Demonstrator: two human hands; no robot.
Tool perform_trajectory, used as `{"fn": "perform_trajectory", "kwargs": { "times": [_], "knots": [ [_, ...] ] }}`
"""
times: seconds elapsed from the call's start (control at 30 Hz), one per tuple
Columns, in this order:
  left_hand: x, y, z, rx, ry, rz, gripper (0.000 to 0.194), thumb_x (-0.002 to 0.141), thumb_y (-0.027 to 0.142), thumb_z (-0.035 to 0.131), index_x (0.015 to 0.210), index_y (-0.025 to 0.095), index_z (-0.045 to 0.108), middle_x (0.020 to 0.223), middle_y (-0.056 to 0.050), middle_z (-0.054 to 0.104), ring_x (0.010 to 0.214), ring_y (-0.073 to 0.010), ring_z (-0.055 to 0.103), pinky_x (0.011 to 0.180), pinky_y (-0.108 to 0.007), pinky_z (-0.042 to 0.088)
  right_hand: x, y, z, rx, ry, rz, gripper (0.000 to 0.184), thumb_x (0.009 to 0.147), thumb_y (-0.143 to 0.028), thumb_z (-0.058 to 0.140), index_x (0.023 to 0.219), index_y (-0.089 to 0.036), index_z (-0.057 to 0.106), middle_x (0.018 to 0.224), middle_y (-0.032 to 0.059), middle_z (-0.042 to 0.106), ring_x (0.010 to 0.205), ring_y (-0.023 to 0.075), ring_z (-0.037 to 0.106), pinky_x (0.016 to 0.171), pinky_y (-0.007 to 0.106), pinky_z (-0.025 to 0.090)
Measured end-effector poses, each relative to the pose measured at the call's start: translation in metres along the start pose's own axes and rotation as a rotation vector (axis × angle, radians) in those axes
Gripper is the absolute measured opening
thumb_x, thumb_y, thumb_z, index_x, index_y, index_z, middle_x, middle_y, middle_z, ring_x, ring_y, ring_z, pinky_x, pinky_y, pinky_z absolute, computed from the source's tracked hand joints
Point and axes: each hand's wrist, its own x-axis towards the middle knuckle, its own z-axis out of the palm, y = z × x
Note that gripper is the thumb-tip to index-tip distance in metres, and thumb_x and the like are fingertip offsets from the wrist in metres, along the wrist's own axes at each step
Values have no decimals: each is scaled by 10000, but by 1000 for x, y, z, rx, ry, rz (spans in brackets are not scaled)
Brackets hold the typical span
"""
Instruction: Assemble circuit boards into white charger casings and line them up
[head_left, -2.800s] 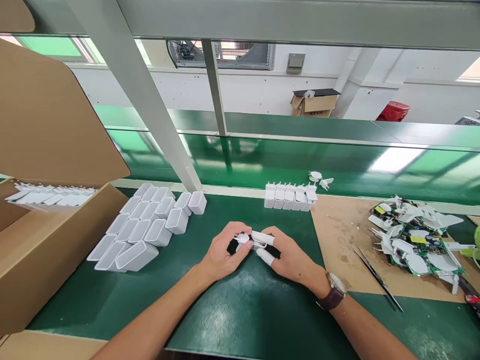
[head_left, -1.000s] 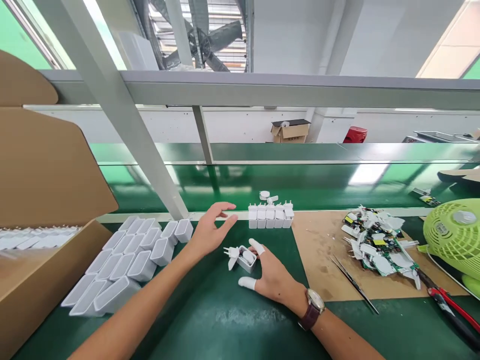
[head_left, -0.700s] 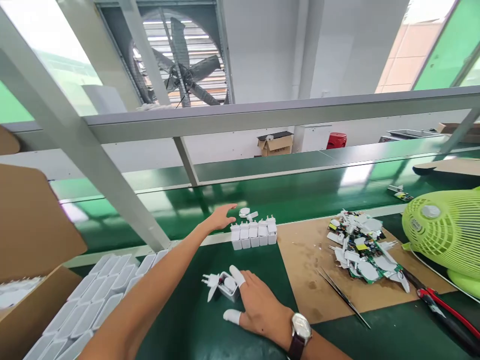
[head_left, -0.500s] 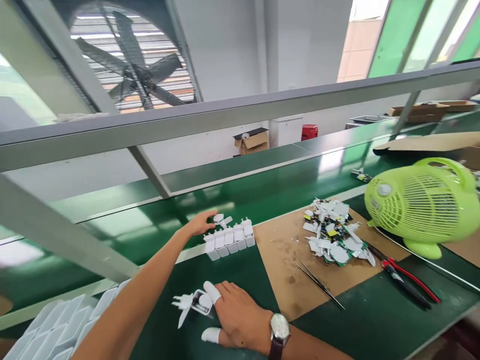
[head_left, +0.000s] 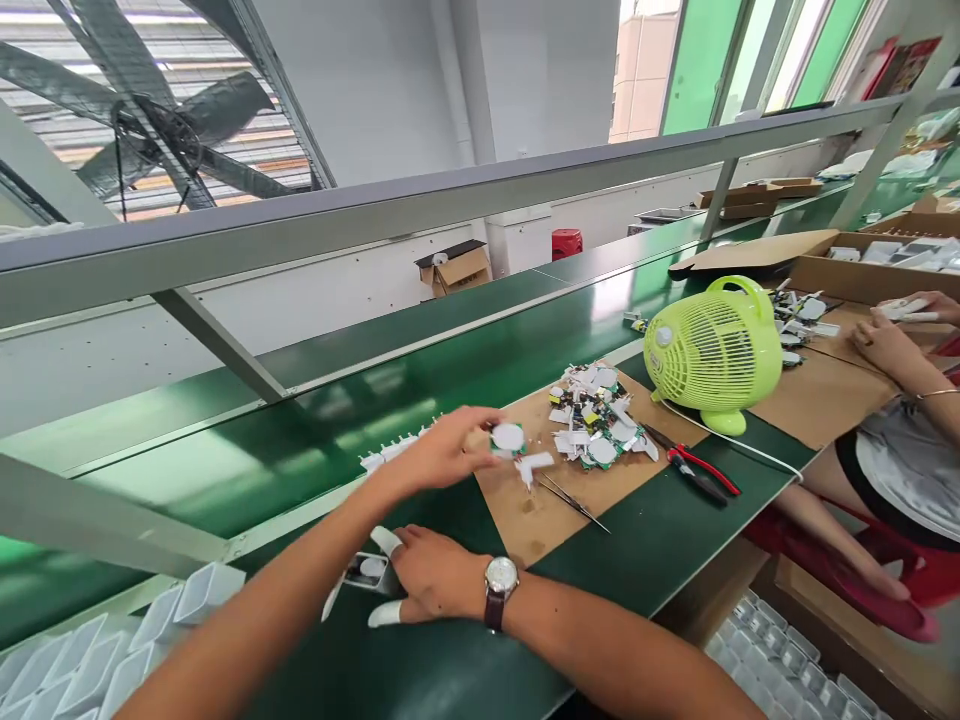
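Observation:
My left hand is closed on a small green circuit board with a white disc on top. White plastic pieces hang below the board, over the brown cardboard sheet. Nearer to me, my right hand, with white finger cots, grips an open white plastic case on the green bench. A round white part shows inside that case. Behind my left arm, a row of white cases is partly hidden. A pile of circuit boards lies on the cardboard, right of my left hand.
Tweezers and red-and-black pliers lie near the pile. A lime-green fan stands behind them, its white cord crossing the bench. Stacked white cases fill the lower left. At right, a co-worker's hands hold a white part.
My left hand has moved right with the circuit board, from behind the row of cases to over the cardboard. My right hand stays at its case. The view has turned right, showing a co-worker.

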Motion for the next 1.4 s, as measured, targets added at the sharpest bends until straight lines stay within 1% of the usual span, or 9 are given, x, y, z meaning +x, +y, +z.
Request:
{"fn": "perform_trajectory", "kwargs": {
  "times": [0.13,0.3,0.53,0.7,0.8,0.97,1.17,1.3,1.4],
  "knots": [
    [14,22,56,37,-155,127,522,911,334,705,1409,256,570,1462,-87,612,1341,-290,574,1157,-445,442,-18,-13,-12,87,-7,0,504,877,-554,737,1107,-130,591,1090,134,682,1004,293,644,911,416,543],
    [-5,27,38,58,87,53,612,927,507,674,1440,200,545,1556,-150,505,1440,-335,477,1198,-493,396,-81,-28,-46,-102,11,50,451,941,-415,669,1254,-103,579,1150,167,678,981,305,652,843,432,548],
    [-123,19,-22,-63,489,-357,645,820,739,655,1261,269,665,1305,-62,696,1064,-286,698,938,-431,587,-189,24,-102,-376,308,552,239,982,-173,486,1093,-173,698,1066,163,697,995,301,644,886,437,523],
    [-194,-13,-6,-89,433,-563,754,746,781,687,1302,272,646,1392,-74,646,1131,-333,673,826,-403,611,-238,48,-107,-489,148,715,301,852,-49,442,904,-185,705,932,133,701,884,274,665,799,384,539],
    [-228,-27,13,-71,385,-576,793,758,775,684,1367,274,604,1433,-85,618,1225,-347,630,958,-447,573,-256,41,-127,-542,300,707,292,879,-153,449,1012,-173,708,991,153,702,968,320,671,815,430,545],
    [-244,-27,44,181,277,-365,710,866,538,734,1485,293,488,1548,-97,518,1452,-361,430,1185,-545,359,-233,3,-161,-272,632,546,333,946,-299,546,1259,-249,649,1087,79,709,919,240,686,908,401,546],
    [-209,-18,59,417,100,-274,459,813,56,675,1242,217,657,1230,-135,716,1260,-376,572,1079,-560,387,-144,-28,-116,43,602,284,225,979,-235,543,1162,-239,674,960,55,728,815,196,696,816,357,585],
    [-227,-17,50,21,296,-389,203,872,246,703,1071,252,659,1102,-68,721,1035,-278,646,941,-449,493,-124,-21,-86,154,399,271,218,981,-232,514,1122,-224,679,957,66,725,855,207,697,790,356,599],
    [-252,-15,51,-491,510,-426,372,845,393,760,1147,245,600,1110,-69,679,959,-233,668,832,-385,567,-122,-13,-78,215,211,318,167,960,-243,538,1031,-228,689,922,61,729,814,212,704,761,363,615]
  ]
}}
